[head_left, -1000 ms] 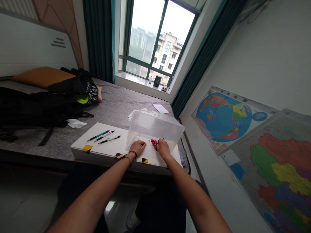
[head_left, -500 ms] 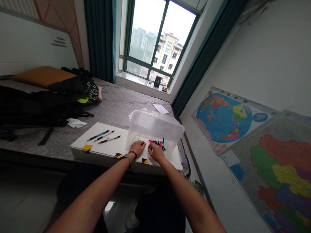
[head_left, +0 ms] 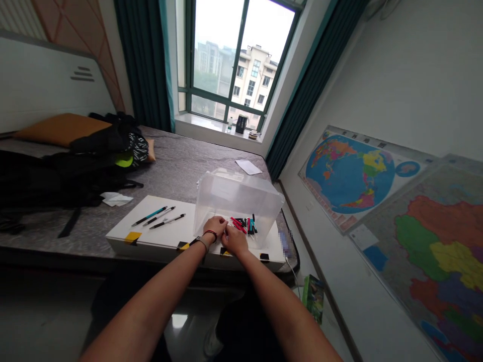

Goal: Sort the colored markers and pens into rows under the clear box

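My left hand (head_left: pixel 216 225) and my right hand (head_left: pixel 236 241) meet at the front of a clear plastic bin (head_left: pixel 241 193), fingertips touching. Both are closed in a pinch; whatever is between the fingers is too small and too covered to name. The bin lies on its side with its opening toward me. Just beyond my right hand, a loose pile of pen parts (head_left: pixel 245 224) in red, black, teal and white lies in the bin. Left of the bin, a teal pen (head_left: pixel 149 215) and two black-and-silver pens (head_left: pixel 159 216) (head_left: pixel 167 221) rest on a white box (head_left: pixel 139 229).
The white box sits at the front edge of a grey mattress (head_left: pixel 181 156). Crumpled tissue (head_left: pixel 116 199), a black bag (head_left: pixel 68 173) and an orange cushion (head_left: pixel 64 127) lie to the left. A paper sheet (head_left: pixel 248 167) is behind the bin. Maps (head_left: pixel 350 176) hang on the right wall.
My right hand has moved left and toward me, meeting my left hand. More of the red pen parts now show. The view has shifted slightly.
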### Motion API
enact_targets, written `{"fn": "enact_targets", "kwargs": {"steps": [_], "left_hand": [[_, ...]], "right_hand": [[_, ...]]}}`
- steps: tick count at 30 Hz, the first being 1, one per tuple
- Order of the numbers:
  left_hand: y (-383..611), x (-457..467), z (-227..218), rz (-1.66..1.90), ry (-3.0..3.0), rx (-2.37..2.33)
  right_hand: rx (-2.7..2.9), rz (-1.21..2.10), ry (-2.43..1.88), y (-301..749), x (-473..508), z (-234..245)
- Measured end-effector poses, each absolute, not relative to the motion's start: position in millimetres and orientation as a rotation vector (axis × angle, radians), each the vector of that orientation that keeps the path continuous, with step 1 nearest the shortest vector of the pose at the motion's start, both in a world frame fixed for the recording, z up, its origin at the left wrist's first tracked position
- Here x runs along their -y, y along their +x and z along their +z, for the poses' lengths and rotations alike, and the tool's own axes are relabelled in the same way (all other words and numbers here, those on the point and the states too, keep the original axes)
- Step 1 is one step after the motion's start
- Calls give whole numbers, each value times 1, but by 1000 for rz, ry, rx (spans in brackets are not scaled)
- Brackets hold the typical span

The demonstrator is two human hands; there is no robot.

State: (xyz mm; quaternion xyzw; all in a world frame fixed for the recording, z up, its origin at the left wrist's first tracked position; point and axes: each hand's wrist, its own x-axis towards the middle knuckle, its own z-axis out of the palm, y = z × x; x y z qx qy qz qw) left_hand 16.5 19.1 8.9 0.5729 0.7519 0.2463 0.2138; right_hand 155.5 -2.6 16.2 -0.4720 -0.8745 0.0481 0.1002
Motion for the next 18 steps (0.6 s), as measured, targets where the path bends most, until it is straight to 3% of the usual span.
{"fn": "enact_targets", "kwargs": {"steps": [18], "left_hand": [[19,-46,36,254,1605,-2194]], "right_hand": [[2482,283,-1378,164,5,21]]}}
